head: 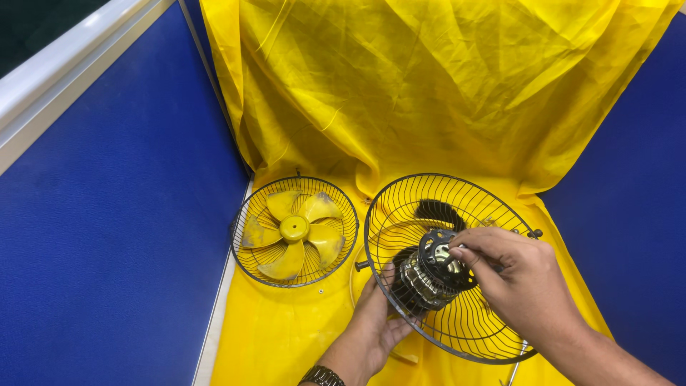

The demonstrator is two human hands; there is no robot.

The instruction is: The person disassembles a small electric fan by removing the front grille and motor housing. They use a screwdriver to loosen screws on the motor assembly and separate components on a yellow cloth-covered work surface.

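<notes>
The left hand (371, 314) cupped the fan motor (429, 271) inside the tilted wire guard (457, 207) at near right, while right hand (522, 282) fingers pinched its hub; a yellow blade (293, 232) lay left on the tabletop.

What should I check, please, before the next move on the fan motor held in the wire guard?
1. Left hand supports the wire guard from below: ok.
2. Right hand fingertips on the fan motor end: ok.
3. Motor seated firmly in the guard: cannot tell.
4. Yellow fan blade lies apart in the second guard: ok.
5. Small loose part on the yellow cloth accounted for: cannot tell.
</notes>
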